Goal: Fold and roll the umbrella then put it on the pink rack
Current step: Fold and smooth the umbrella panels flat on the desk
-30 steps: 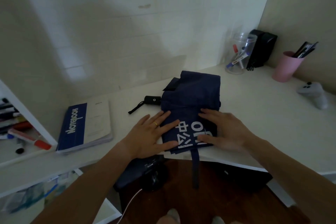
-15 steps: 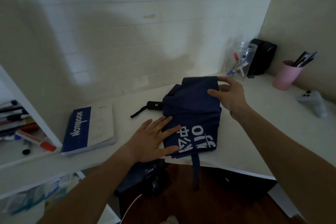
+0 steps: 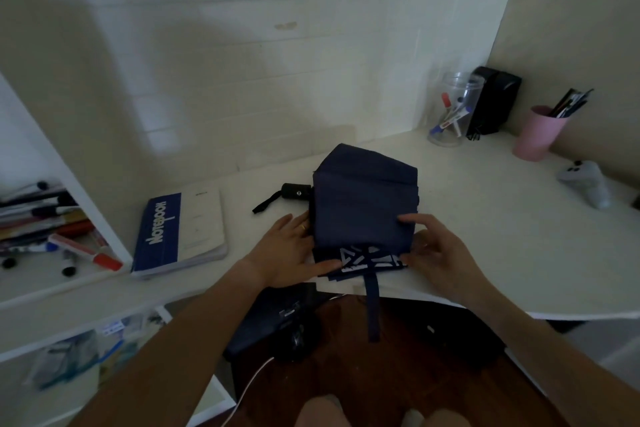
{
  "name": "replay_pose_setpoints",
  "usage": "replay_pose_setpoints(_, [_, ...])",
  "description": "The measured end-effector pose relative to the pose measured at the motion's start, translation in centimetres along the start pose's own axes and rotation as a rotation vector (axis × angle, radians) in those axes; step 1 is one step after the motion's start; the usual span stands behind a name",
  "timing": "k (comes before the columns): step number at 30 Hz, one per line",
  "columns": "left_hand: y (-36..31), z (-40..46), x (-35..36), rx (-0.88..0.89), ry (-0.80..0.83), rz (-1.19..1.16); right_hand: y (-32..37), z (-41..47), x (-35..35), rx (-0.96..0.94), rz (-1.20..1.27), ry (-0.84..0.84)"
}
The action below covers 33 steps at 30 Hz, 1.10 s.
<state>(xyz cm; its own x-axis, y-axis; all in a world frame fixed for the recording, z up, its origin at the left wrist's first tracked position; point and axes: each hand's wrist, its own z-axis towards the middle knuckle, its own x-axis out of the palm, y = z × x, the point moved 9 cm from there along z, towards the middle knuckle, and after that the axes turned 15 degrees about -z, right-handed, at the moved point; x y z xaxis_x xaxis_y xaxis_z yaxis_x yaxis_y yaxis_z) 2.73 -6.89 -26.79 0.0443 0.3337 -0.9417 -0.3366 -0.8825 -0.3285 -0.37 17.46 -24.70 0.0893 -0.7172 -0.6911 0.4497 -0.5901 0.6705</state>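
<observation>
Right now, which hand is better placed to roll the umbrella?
The right hand: its fingers already grip the folded umbrella edge. The left hand lies flat, pinning the other side.

"NOTEBOOK" on blue notebook cover [image 3: 162, 234]

Home study corner, looks like. White bench [image 3: 485, 218] wedged against tiled wall [image 3: 277, 62]. Blue notebook [image 3: 180, 230] lying flat at left. Markers and pens [image 3: 45, 222] heaped in white shelf cubby. Clear jar [image 3: 450, 114] of markers in far corner, black stapler-like box [image 3: 495, 100] beside it. Pink cup [image 3: 538, 133] stuffed with pens. White game controller [image 3: 585, 180] at right edge.
</observation>
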Motion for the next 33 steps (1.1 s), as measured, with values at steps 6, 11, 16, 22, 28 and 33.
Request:
replay_pose_setpoints(6, [0.8, -2.4, -3.8, -0.168, -0.533, -0.353, -0.5, 0.0, 0.7, -0.025, -0.048, 0.024])
replay_pose_setpoints(11, [0.3, -2.8, -4.9, -0.170, -0.680, -0.655, 0.2, -0.3, 0.5, -0.078, -0.057, 0.000])
replay_pose_setpoints(16, [-2.3, -2.7, -5.8, -0.024, -0.693, -0.681, 0.4, -0.4, 0.5, -0.094, -0.070, -0.011])
replay_pose_setpoints(22, [-0.2, -3.0, -3.8, -0.227, -0.536, -0.864, 0.4, -0.5, 0.5, -0.125, -0.090, -0.033])
replay_pose_setpoints(28, [-0.4, -4.1, -1.7, -0.291, -0.456, -0.829, -0.3, -0.5, 0.6, -0.135, -0.108, -0.065])
replay_pose_setpoints(33, [-0.7, -4.1, -1.5, -0.349, -0.499, -0.750, -0.4, -0.8, -0.1, -0.132, -0.117, -0.157])
